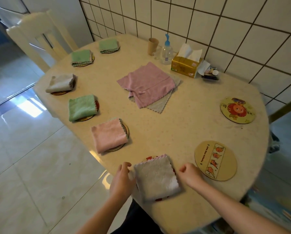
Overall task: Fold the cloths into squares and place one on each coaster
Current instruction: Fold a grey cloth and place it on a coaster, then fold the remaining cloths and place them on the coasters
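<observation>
A folded grey cloth (pixel 156 179) lies on a coaster at the table's near edge. My left hand (pixel 122 180) touches its left side and my right hand (pixel 191 174) its right side, fingers curled at the edges. Five other folded cloths sit on coasters along the left: pink (pixel 108 135), green (pixel 82 107), grey (pixel 60 82), green (pixel 81 57), green (pixel 108 45). An unfolded pink cloth (pixel 147 84) lies mid-table over a grey cloth (pixel 160 103). Two bare coasters (pixel 215 160) (pixel 237 109) lie on the right.
At the back by the tiled wall stand a brown cup (pixel 152 46), a pump bottle (pixel 166 51), a tissue pack (pixel 186 66) and small clutter. A cream chair (pixel 38 36) stands at the far left. The table edge (pixel 97 157) curves past my hands.
</observation>
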